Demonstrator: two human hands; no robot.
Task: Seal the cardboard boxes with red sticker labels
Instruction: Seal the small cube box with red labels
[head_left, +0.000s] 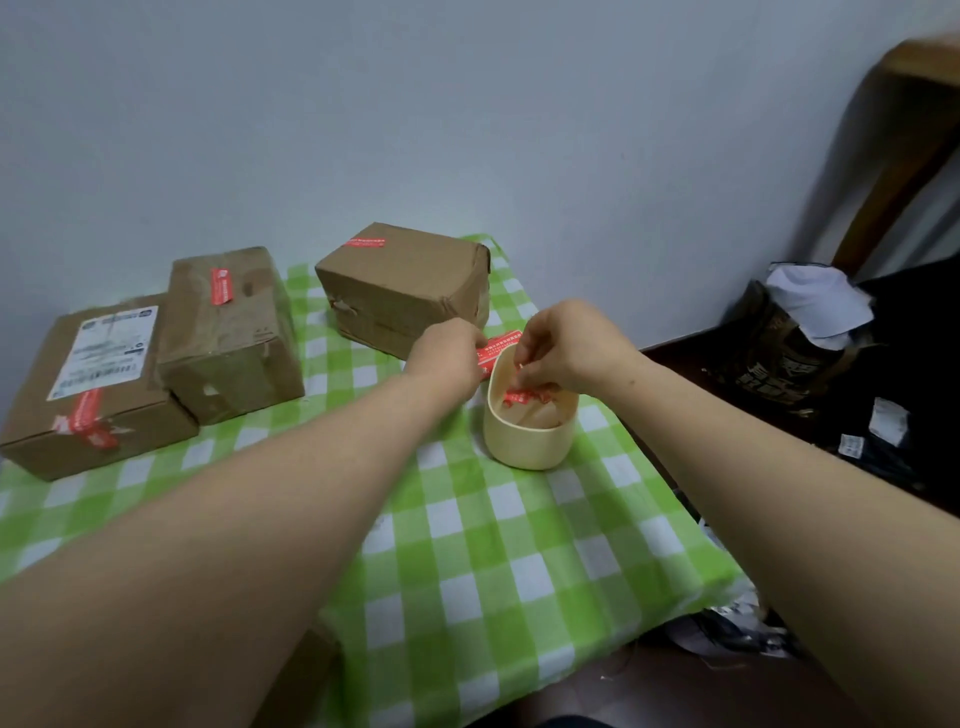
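Both grips pinching red sticker, above tub

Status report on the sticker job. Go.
Left hand pinching red sticker sheet; right hand over cream tub. Three boxes, each labelled. Nothing in the way.

Three cardboard boxes sit on the worktop under a green checked cloth, each bearing a red sticker. Both hands meet over a cream tub: the left hand pinches a red sticker sheet, while the right hand dips its fingers into the tub.
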